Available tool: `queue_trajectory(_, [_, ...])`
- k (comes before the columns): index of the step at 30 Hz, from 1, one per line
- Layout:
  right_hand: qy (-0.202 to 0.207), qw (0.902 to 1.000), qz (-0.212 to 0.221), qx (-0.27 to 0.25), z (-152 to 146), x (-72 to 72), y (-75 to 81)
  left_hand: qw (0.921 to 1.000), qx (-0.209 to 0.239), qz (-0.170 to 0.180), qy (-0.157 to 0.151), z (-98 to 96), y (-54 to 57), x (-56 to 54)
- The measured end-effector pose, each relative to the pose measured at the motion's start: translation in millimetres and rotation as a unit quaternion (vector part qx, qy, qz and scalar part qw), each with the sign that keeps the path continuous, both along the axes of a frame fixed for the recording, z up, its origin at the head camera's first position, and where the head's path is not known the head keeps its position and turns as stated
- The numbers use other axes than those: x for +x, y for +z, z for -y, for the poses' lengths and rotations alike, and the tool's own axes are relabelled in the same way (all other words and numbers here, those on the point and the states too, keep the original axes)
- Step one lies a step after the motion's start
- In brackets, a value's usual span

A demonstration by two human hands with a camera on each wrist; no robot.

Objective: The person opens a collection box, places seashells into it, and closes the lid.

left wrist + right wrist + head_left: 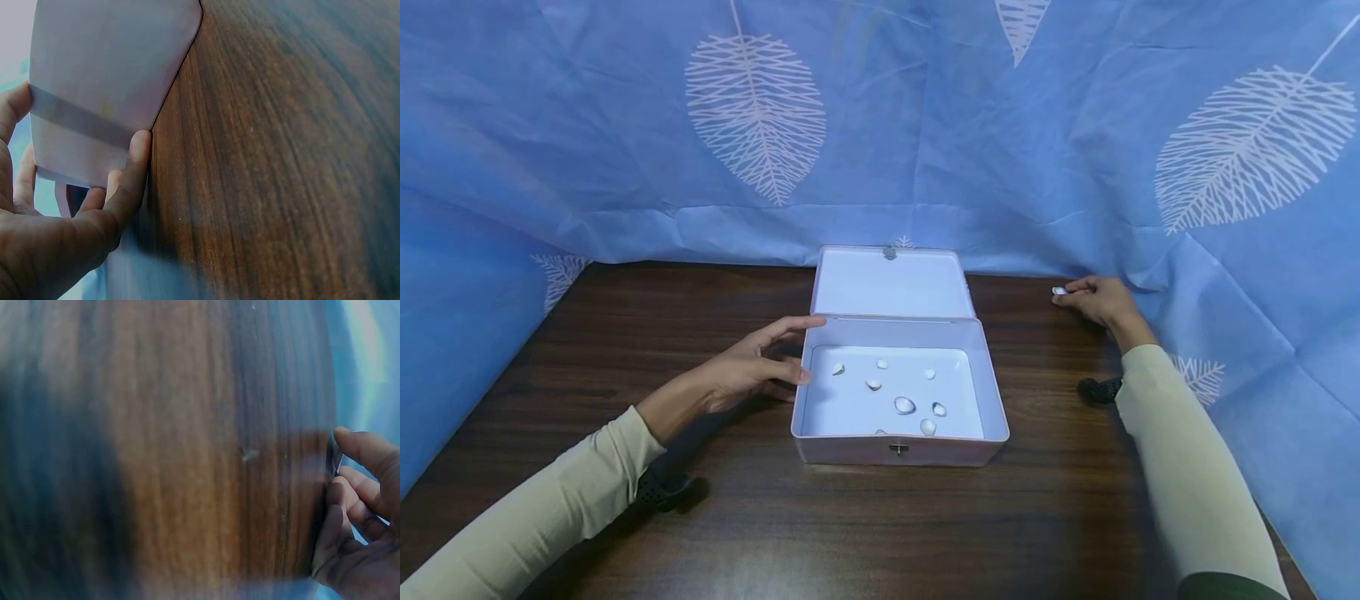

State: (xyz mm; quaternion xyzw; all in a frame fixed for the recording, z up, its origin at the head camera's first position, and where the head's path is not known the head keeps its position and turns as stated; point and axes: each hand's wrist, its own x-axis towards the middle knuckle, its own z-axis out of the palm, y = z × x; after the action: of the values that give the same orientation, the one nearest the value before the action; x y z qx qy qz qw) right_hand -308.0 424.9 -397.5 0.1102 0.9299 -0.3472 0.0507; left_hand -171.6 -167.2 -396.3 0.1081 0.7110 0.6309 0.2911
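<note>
A pale pink metal box (898,451) sits on the table with its lid (891,283) raised back. Several small white seashells (905,406) are scattered on its white floor. My left hand (741,367) rests against the box's left side, its thumb and forefinger touching the rim. In the left wrist view, the spread fingers (140,147) lie along the outer wall. Far to the right, near the table's back edge, my right hand (1103,302) pinches a small white seashell (1059,291) between thumb and fingertips. Only a thin dark edge of it shows in the right wrist view.
The box stands on a dark wooden table (737,500). A blue curtain (925,133) with white leaf prints hangs behind the table and along both sides. It comes close to my right forearm.
</note>
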Motion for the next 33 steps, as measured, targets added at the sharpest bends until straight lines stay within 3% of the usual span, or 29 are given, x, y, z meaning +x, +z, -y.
queue_trajectory(7, [0.002, 1.0000, -0.005, -0.005, 0.9, -0.2, -0.3, 1.0000, 0.003, 0.001, -0.001, 0.0, 0.0, 0.0])
queue_trajectory(24, [0.007, 0.9999, 0.006, -0.005, 1.8, 14.8, 3.2, 1.0000, 0.007, 0.003, -0.002, 0.0, -0.9, 0.3])
queue_trajectory(33, [0.021, 0.9996, -0.016, -0.010, 3.3, 17.4, 3.8, 1.0000, 0.008, -0.003, -0.004, 0.2, -0.1, 0.7])
